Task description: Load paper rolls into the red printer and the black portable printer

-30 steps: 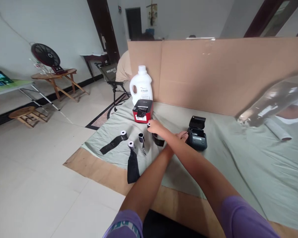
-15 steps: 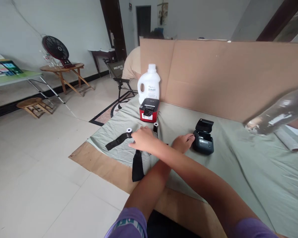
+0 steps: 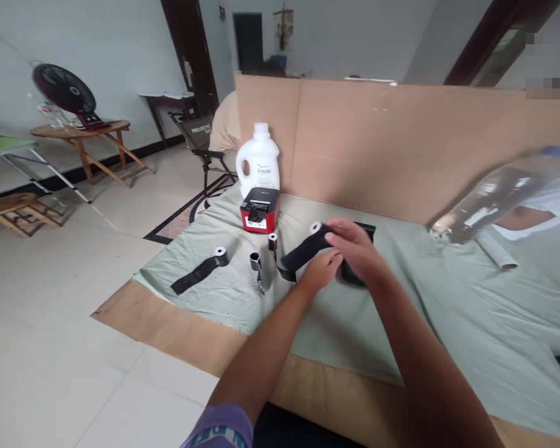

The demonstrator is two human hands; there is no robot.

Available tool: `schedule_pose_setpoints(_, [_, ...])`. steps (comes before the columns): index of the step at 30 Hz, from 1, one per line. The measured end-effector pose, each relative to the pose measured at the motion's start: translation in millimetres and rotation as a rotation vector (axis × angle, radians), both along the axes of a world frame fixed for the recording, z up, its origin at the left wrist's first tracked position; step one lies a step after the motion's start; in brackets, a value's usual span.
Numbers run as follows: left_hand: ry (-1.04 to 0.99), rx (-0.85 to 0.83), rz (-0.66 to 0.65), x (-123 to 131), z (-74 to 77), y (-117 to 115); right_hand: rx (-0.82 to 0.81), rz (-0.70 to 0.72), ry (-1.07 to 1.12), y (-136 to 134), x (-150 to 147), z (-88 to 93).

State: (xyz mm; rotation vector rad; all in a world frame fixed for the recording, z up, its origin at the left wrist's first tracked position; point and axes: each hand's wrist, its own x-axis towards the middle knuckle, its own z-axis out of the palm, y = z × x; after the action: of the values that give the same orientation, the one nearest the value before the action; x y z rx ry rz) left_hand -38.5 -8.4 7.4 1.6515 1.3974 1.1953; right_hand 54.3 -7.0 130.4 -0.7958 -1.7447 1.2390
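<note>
My right hand (image 3: pixel 354 246) grips a roll of black paper (image 3: pixel 316 229) with a white core end, raised above the cloth. Its loose black strip trails down to the left. Just below, my left hand (image 3: pixel 324 270) has its fingers curled together, close to my right hand and the small black printer (image 3: pixel 352 274); what they hold, if anything, is hidden. My hands cover most of that printer, though part of its raised lid shows behind. To the left lie another black paper roll (image 3: pixel 221 255) with its strip unrolled, a small roll (image 3: pixel 254 260) and a third roll (image 3: pixel 273 241).
A red and black printer (image 3: pixel 261 211) stands before a white jug (image 3: pixel 260 158). Cardboard (image 3: pixel 378 143) forms a wall behind the green cloth (image 3: pixel 354 336). At right, another person's arm is near a large clear plastic bottle (image 3: pixel 490 202) and a grey tube (image 3: pixel 496 249).
My right hand has picked up a black paper roll and carried it right, beside the black printer. My left hand has shifted slightly, and my arms are uncrossed. The view has turned right.
</note>
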Motion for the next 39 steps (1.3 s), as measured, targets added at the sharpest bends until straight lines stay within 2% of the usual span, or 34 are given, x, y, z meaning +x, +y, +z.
schedule_pose_setpoints(2, [0.013,0.031,-0.043,0.9,-3.2,-0.5,-0.081,-0.090,0.052,13.1,49.5,3.7])
schedule_pose_setpoints(5, [0.108,0.096,-0.038,2.7,-2.8,-3.2,-0.130,-0.189,0.088,35.2,109.4,-0.9])
schedule_pose_setpoints(7, [0.186,0.167,-0.043,4.2,1.3,-7.2,-0.166,-0.204,0.073,48.5,134.8,-9.3])
schedule_pose_setpoints(9, [0.232,0.252,-0.089,6.7,5.9,-12.7,-0.197,-0.184,0.000,58.8,147.6,-19.5])
schedule_pose_setpoints(12, [0.247,0.352,-0.131,13.9,7.7,-21.8,-0.167,-0.165,-0.152,69.5,148.8,-34.9])
schedule_pose_setpoints(15, [0.184,0.402,-0.066,26.3,1.4,-30.2,-0.050,-0.161,-0.220,77.7,139.9,-50.2])
schedule_pose_setpoints(18, [0.034,0.333,-0.012,39.5,-6.3,-37.4,0.075,-0.175,-0.316,83.6,130.0,-65.0])
schedule_pose_setpoints(22, [-0.049,0.179,-0.090,48.2,-9.0,-42.2,0.153,-0.208,-0.531,85.3,118.3,-79.0])
schedule_pose_setpoints(26, [-0.037,0.102,-0.106,48.0,-7.0,-41.7,0.150,-0.278,-0.766,80.8,108.1,-83.6])
schedule_pose_setpoints(31, [-0.034,0.061,-0.130,46.8,-5.8,-40.3,0.204,-0.338,-0.900,74.8,99.5,-85.5])
schedule_pose_setpoints(34, [-0.041,0.039,-0.132,46.7,-6.0,-38.7,0.253,-0.443,-0.942,73.3,96.3,-87.7])
schedule_pose_setpoints(39, [-0.105,-0.011,-0.119,46.7,-5.5,-35.1,0.172,-0.601,-0.882,78.9,95.6,-96.0])
